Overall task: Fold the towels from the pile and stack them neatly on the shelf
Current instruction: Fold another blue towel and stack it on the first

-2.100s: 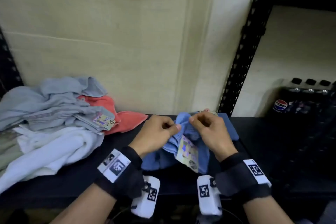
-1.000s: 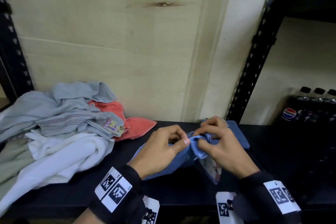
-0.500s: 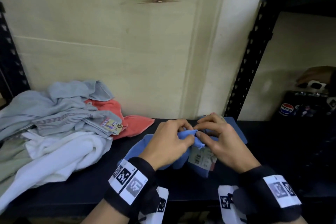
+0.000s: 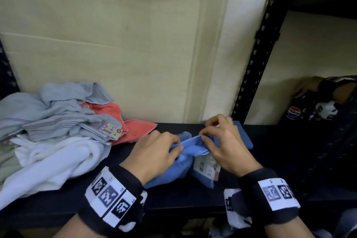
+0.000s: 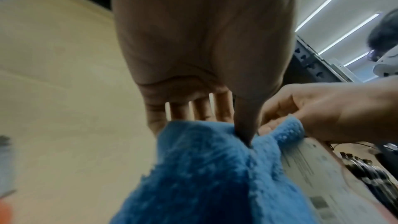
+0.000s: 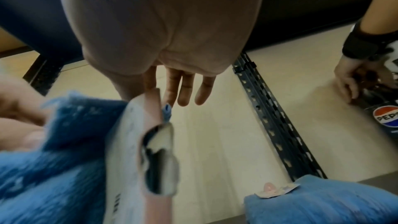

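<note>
Presently both hands, left [image 4: 154, 152] and right [image 4: 226, 147], pinch the blue towel [image 4: 191, 146] edge; soft, limp; best gripped at corners.

towel [image 4: 185, 149] blue | pile [image 4: 58, 137]: grey striped, coral, white, possibly green

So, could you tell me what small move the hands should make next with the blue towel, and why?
Probably draw the hands apart to stretch the pinched edge straight. The left hand and right hand pinch the blue towel close together, and it hangs bunched above the shelf, its paper label dangling, so no fold can start yet.
</note>
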